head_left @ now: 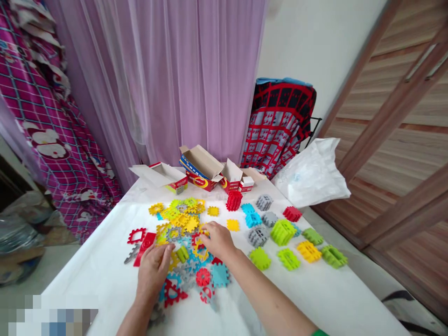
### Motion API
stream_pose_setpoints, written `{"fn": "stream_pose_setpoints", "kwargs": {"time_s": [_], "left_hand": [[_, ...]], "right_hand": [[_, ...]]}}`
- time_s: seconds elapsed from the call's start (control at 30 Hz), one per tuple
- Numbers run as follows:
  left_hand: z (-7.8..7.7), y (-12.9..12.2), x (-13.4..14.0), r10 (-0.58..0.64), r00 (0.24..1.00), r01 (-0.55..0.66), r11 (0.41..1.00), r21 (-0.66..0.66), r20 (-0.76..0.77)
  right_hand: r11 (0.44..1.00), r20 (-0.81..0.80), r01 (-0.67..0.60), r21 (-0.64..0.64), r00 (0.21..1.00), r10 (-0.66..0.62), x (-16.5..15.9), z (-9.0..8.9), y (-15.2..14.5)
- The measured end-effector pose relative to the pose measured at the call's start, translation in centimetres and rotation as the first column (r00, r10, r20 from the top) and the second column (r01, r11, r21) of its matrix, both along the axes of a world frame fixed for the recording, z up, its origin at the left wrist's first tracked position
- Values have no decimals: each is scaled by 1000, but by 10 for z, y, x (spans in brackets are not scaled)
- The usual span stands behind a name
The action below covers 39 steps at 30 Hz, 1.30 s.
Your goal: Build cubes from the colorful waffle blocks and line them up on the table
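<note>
Notch-edged plastic pieces (192, 224) in yellow, red, blue, green and grey are strewn in a loose, overlapping heap (181, 219). A flat red plate (147, 241) is set aslant at its left edge, and a yellow open frame (206, 255) is laid among blue pieces (192, 266). A green stack (283, 232) and a yellow stack (309, 251) are set apart to the right.

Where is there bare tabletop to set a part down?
Bare: the white tabletop between its left edge and the grey notched plastic piece by the left hand; near right, between the right forearm and lime-green notched plastic blocks. Crowded: the middle, a multicoloured pile of plastic pieces under the right hand; the far edge, lined with open cardboard boxes.
</note>
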State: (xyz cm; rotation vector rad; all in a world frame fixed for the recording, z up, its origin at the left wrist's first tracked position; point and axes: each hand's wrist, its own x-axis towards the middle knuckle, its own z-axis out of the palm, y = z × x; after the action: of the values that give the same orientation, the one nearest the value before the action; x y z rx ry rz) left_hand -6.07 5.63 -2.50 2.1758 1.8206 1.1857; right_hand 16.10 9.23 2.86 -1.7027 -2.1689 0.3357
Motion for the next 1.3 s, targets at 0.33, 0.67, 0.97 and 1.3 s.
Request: {"fn": "stream_pose_setpoints", "kwargs": {"time_s": [0.33, 0.67, 0.97, 1.3], "left_hand": [[-2, -2, 6, 4, 997, 2, 997, -71, 83], [5, -3, 5, -5, 999, 8, 998, -59, 53], [9, -3, 7, -24, 994, 34, 994, -100, 103], [9, -3, 6, 53, 982, -17, 981, -195, 181]], "right_hand": [[992, 191, 103, -76, 978, -87, -51, 4, 31], [966, 74, 254, -49, 965, -250, -28, 4, 20], [823, 237, 553, -129, 823, -516, 44, 5, 4], [749, 242, 621, -229, 782, -575, 52, -1, 14]]}}
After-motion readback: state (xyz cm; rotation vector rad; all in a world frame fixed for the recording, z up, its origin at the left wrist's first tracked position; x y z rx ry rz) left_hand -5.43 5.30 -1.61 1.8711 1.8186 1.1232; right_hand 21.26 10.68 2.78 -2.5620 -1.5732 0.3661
